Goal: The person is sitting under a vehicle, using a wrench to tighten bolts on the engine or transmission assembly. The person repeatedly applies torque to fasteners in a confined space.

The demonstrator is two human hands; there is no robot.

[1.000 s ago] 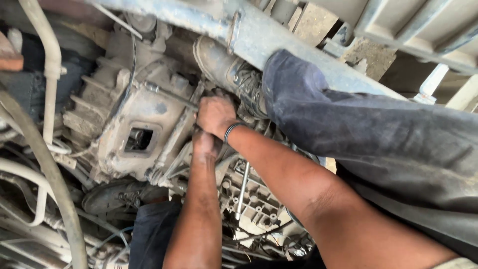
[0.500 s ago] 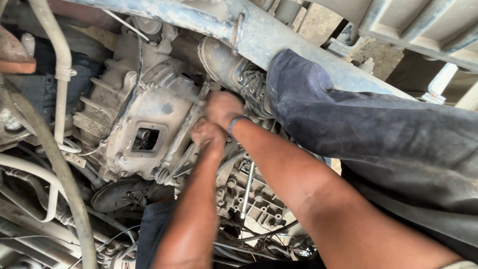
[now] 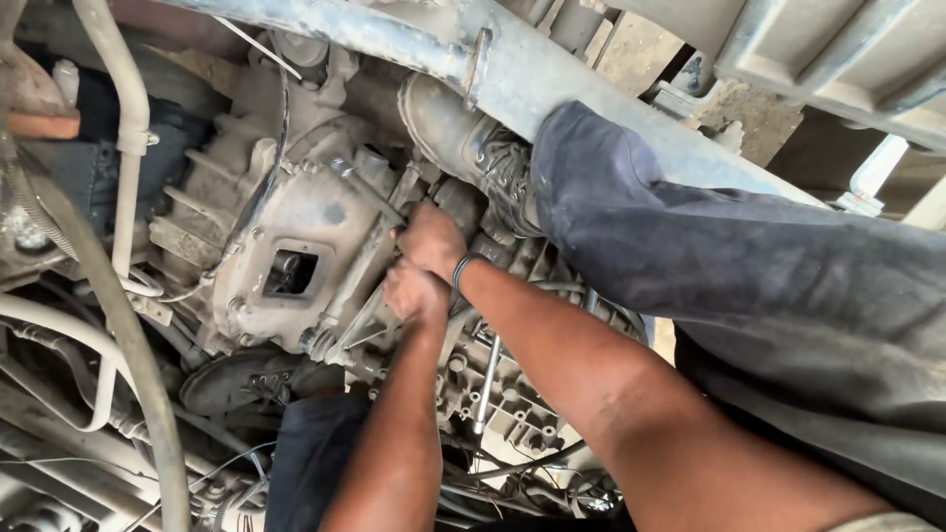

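Observation:
A grimy grey gearbox housing (image 3: pixel 296 212) with a square opening (image 3: pixel 289 273) fills the middle of the view. My right hand (image 3: pixel 432 241), with a dark band on the wrist, is closed on the end of a slim metal bar (image 3: pixel 367 189) that lies slanted across the housing. Just below it, my left hand (image 3: pixel 414 293) is curled over the housing's flange (image 3: pixel 347 325), with its knuckles towards me. The two hands touch each other. The fingertips are hidden against the metal.
A leg in dark trousers (image 3: pixel 749 266) ends in a boot (image 3: pixel 463 133) braced against a blue-grey frame rail (image 3: pixel 394 39). A second boot (image 3: pixel 246 379) rests at lower left. Pale hoses (image 3: pixel 123 148) run down the left side. A steel extension bar (image 3: pixel 485 384) lies on the ribbed casing.
Both hands stay at the same spot on the housing's seam, shifting only slightly together. The view has wobbled a little.

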